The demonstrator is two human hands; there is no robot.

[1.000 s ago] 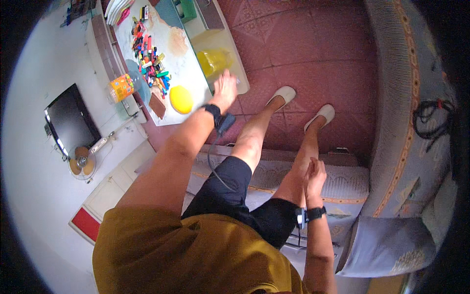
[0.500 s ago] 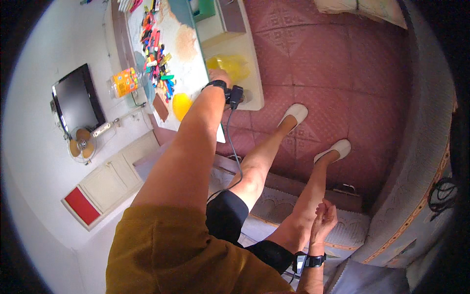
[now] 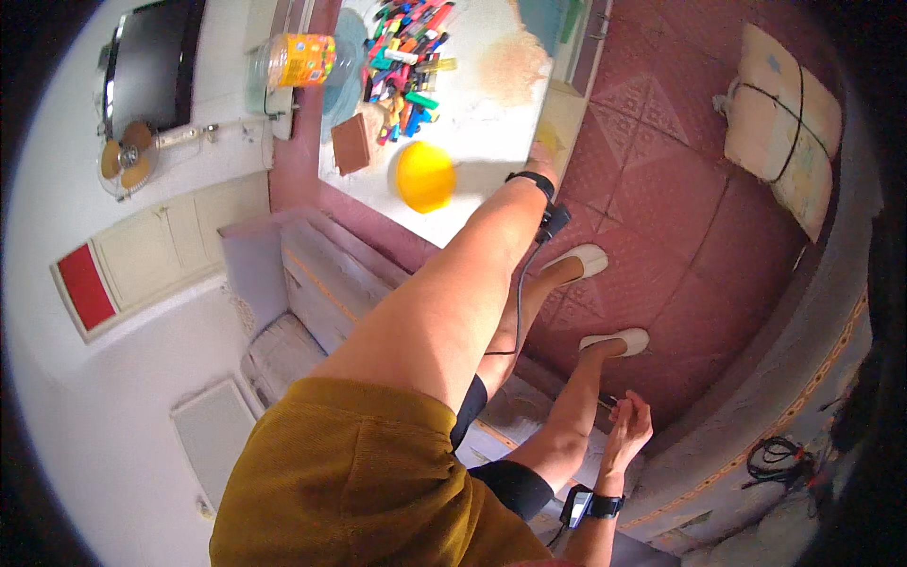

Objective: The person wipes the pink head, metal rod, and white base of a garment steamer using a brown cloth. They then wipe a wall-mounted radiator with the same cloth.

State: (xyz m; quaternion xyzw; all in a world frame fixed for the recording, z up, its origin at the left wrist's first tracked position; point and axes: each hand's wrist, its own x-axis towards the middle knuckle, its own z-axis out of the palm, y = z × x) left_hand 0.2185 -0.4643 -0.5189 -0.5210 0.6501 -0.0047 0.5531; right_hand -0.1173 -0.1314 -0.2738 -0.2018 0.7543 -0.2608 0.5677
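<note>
My left hand (image 3: 543, 161) is at the right edge of the white tabletop (image 3: 487, 142), with a black strap and cabled device at its wrist. Its fingers are washed out and mostly hidden, so their grip cannot be made out. Just past them shows some yellow see-through plastic (image 3: 552, 135), below the tabletop's level. A yellow round piece (image 3: 425, 177) lies on the table, near a flat brown rectangle (image 3: 350, 146) and a long pile of colourful small items (image 3: 408, 61), many marker-like. Above my right knee, my right hand (image 3: 630, 427) hangs with fingers loosely bent and apart, seemingly holding nothing.
A clear plastic jar with an orange label (image 3: 304, 60) lies at the table's left edge. A tied pale bundle (image 3: 789, 118) rests on the red tiled floor (image 3: 661, 198). Grey sofas line the near and right sides; a dark coiled cable (image 3: 779, 461) lies on the right one.
The view has swung, so the table now sits higher and further right, and the tied bundle shows more fully. My left hand stays by the table's edge; my right hand keeps much the same pose.
</note>
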